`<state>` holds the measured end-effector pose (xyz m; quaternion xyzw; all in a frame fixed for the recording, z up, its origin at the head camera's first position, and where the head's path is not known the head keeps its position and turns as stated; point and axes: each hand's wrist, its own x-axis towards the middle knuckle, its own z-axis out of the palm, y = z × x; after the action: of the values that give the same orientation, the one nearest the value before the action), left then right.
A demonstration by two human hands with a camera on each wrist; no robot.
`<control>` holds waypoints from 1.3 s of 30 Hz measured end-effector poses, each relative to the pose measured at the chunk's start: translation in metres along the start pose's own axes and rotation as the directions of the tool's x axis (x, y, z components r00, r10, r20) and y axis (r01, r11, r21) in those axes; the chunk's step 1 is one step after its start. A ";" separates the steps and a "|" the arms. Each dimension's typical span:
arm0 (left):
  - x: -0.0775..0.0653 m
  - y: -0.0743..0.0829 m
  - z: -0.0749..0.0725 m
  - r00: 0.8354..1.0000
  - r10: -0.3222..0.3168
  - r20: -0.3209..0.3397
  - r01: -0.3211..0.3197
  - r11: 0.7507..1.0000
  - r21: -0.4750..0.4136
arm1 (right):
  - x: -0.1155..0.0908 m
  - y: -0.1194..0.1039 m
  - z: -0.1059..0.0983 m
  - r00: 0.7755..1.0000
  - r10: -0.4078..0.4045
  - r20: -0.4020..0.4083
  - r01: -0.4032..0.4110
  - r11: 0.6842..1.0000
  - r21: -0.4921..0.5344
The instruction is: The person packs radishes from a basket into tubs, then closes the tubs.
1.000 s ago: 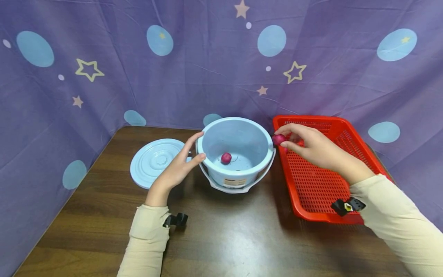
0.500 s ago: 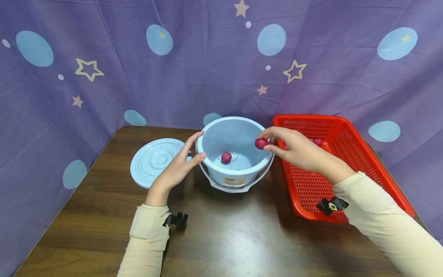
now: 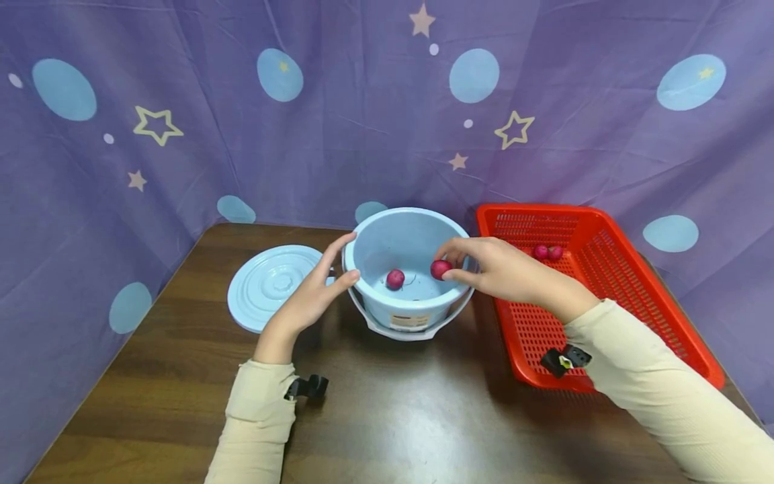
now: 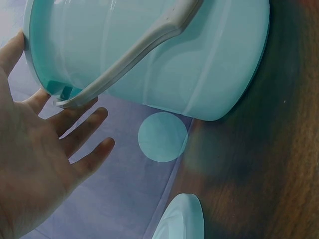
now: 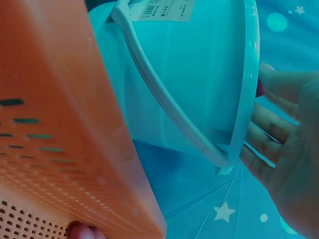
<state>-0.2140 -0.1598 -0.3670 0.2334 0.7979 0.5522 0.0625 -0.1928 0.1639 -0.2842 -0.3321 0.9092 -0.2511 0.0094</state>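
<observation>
Red radish (image 3: 440,270) pinched in the right hand (image 3: 496,270), at the mouth of the blue bucket (image 3: 402,232). Another radish (image 3: 396,279) inside, left of the pinch. Farther left, the left hand (image 3: 310,296), fingers apart, touching the bucket. Right of the pinch, two radishes (image 3: 541,252) in a basket (image 3: 535,336).

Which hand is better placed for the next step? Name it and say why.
The right hand, probably, to release: it pinches a round red item over the opening of the blue bucket. The left hand only touches the rim.
</observation>
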 end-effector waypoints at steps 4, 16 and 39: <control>-0.001 0.000 -0.001 1.000 -0.004 -0.004 0.004 1.000 0.002 | 0.001 0.000 0.001 1.000 0.008 0.015 -0.008 1.000 -0.023; -0.001 -0.001 0.002 1.000 0.002 -0.003 -0.002 1.000 0.003 | -0.002 0.005 0.002 0.999 -0.011 -0.030 0.010 0.999 -0.031; -0.004 0.000 -0.003 1.000 -0.016 -0.005 0.016 1.000 0.002 | -0.007 0.035 -0.019 0.961 0.130 -0.242 -0.085 0.979 0.188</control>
<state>-0.2116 -0.1635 -0.3663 0.2255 0.8004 0.5516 0.0648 -0.2118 0.1988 -0.2848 -0.2449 0.8940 -0.3696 -0.0639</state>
